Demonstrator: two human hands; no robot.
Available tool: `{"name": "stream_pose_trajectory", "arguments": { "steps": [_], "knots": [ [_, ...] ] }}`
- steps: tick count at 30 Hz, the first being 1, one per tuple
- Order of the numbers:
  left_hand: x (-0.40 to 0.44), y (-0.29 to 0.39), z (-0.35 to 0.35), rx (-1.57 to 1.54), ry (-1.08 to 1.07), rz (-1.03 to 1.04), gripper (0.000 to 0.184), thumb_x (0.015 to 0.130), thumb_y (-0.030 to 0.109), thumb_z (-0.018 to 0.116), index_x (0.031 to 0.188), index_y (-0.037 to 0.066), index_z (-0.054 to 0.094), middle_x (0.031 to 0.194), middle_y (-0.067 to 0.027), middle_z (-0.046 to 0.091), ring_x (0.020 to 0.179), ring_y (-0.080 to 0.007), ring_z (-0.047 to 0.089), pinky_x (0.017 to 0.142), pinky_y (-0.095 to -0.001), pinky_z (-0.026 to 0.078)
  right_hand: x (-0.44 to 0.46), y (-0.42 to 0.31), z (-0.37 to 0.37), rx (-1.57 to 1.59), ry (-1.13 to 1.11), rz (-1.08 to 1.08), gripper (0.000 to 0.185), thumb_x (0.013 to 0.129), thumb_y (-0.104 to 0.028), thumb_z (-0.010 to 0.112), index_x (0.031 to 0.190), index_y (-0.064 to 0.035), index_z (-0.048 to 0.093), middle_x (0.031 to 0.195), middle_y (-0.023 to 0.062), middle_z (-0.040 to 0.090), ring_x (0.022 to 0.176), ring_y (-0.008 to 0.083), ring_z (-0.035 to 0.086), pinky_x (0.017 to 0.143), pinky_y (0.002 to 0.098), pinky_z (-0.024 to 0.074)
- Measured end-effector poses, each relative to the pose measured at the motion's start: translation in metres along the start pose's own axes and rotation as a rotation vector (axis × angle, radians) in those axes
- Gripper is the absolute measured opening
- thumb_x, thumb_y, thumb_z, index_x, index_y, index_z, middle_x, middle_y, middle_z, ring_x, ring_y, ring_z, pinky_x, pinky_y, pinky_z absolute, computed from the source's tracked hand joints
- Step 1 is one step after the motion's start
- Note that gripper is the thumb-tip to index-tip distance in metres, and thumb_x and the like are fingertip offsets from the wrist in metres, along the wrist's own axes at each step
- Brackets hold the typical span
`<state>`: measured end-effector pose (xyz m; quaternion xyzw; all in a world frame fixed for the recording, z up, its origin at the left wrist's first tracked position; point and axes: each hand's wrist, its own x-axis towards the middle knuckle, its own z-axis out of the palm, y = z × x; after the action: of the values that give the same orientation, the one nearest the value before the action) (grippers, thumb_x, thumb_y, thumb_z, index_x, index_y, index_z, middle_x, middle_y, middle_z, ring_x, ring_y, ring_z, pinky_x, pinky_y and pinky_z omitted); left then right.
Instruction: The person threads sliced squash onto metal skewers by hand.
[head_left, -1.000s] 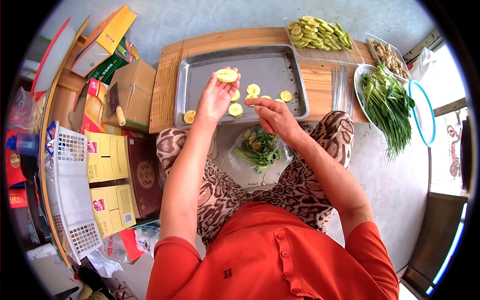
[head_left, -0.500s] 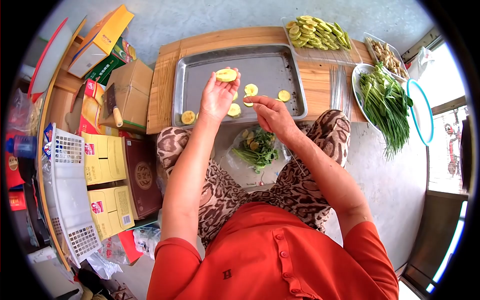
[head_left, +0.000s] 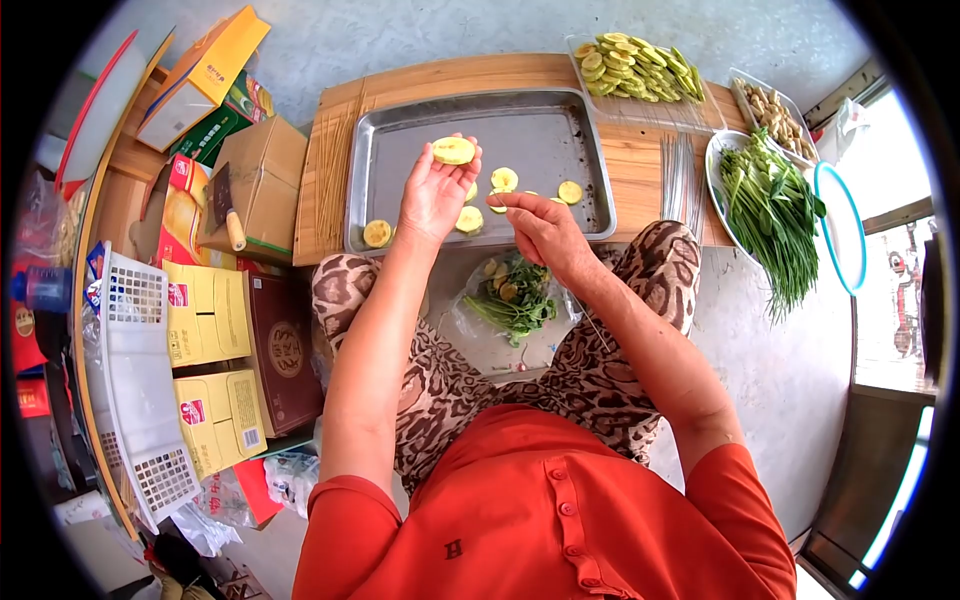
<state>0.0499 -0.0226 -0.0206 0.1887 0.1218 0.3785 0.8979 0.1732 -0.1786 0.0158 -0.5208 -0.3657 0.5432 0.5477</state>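
Skewers [head_left: 683,180] flank the tray [head_left: 470,118]; half-curled left hand [head_left: 434,200] grips slice [head_left: 454,151], right hand [head_left: 550,232] pinches skewer [head_left: 593,322].

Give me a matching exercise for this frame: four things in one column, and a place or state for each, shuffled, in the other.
Things
1. Left hand
2. Wooden-handled knife
3. Leafy greens
4. Metal tray

Places and states
A. Heaped on a white dish, hanging over its edge
B. Upright against the brown cardboard box
C. On the wooden table, with loose slices lying in it
D. Holding up a pale slice

Pairs: 1-D, 2-B, 3-A, 4-C
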Motion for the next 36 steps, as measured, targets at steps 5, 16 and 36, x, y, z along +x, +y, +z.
{"name": "stream_pose_trajectory", "arguments": {
  "steps": [5,16,36],
  "knots": [
    [0.0,0.0,0.001,0.019,-0.021,-0.011,0.042,0.093,0.03,0.052,0.118,-0.003,0.049,0.118,-0.0186,0.053,0.108,-0.0294,0.053,0.096,-0.0383,0.044,-0.001,-0.003,0.001,0.009,0.0,0.015,0.028,0.095,-0.014,0.045,0.117,-0.003,0.06,0.051,-0.0058,0.038,0.041,0.0041,0.032,0.04,0.02,0.0268],
    [-0.001,-0.003,0.003,0.069,-0.075,-0.028,0.046,0.092,0.033,0.055,0.121,-0.002,0.048,0.12,-0.0168,0.053,0.11,-0.0265,0.052,0.097,-0.0361,0.043,-0.002,-0.001,0.001,0.0,0.013,-0.01,0.028,0.096,-0.014,0.044,0.117,-0.0023,0.059,0.052,-0.006,0.038,0.042,0.0038,0.032,0.041,0.0196,0.0271],
    [-0.011,-0.019,0.021,0.269,-0.178,-0.108,0.05,0.088,0.037,0.059,0.122,0.002,0.049,0.118,-0.0127,0.056,0.106,-0.0236,0.057,0.086,-0.0314,0.048,0.008,0.002,0.006,0.056,0.148,-0.087,0.02,0.096,-0.015,0.046,0.105,-0.0019,0.058,0.056,-0.0059,0.04,0.045,0.0031,0.035,0.041,0.0194,0.0284]
  ]
}}
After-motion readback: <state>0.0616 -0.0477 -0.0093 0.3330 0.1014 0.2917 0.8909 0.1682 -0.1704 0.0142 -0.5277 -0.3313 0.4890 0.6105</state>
